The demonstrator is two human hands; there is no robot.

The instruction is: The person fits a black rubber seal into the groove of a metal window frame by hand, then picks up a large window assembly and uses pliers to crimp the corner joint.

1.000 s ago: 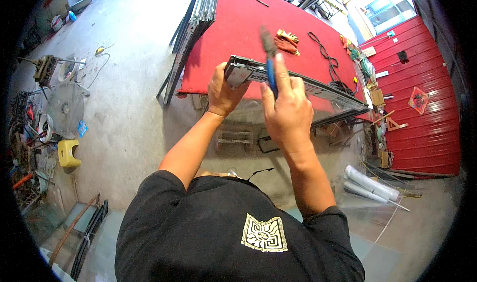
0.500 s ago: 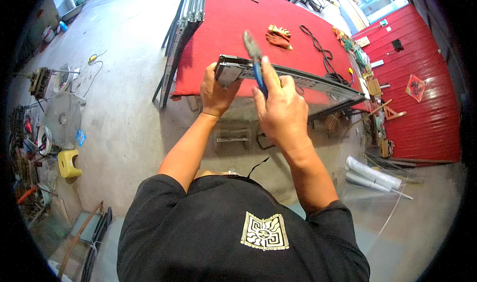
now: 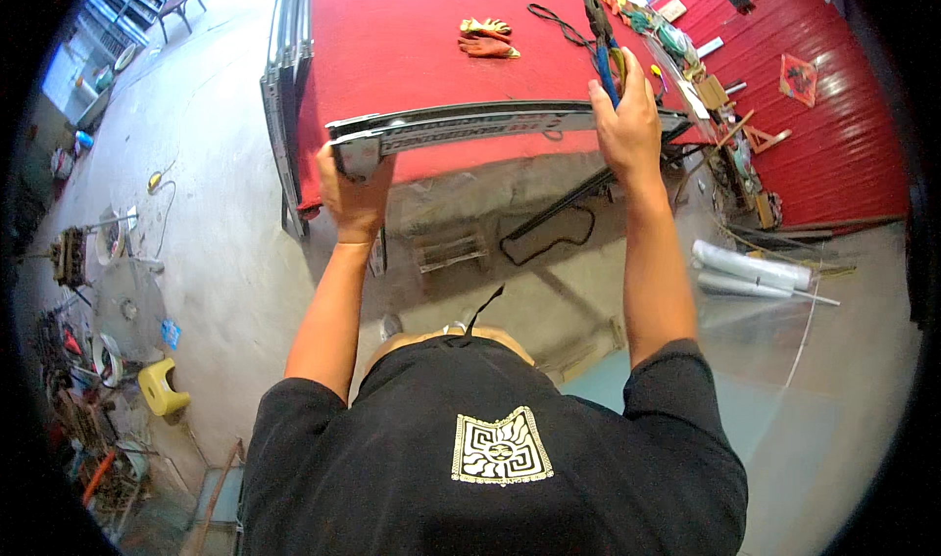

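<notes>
While your left hand [image 3: 355, 186] clamps one end of the long grey metal frame bar [image 3: 470, 125] above the red-covered table [image 3: 392, 37], your right hand [image 3: 624, 125] grips its other end together with blue-handled pliers [image 3: 600, 27].

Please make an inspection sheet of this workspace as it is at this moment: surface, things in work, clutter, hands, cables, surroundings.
Surface: red-covered table, mostly bare.
Things in work: long glazed metal frame held at the table's near edge; blue-handled pliers.
Clutter: orange gloves on the red cover; small items along the table's right edge.
Hands: left hand grips the frame's left corner; right hand grips the frame's right part and holds the pliers.
Cables: black cable on the table; black loop on the floor.
Surroundings: concrete floor, red wall, white rolls, yellow stool.
</notes>
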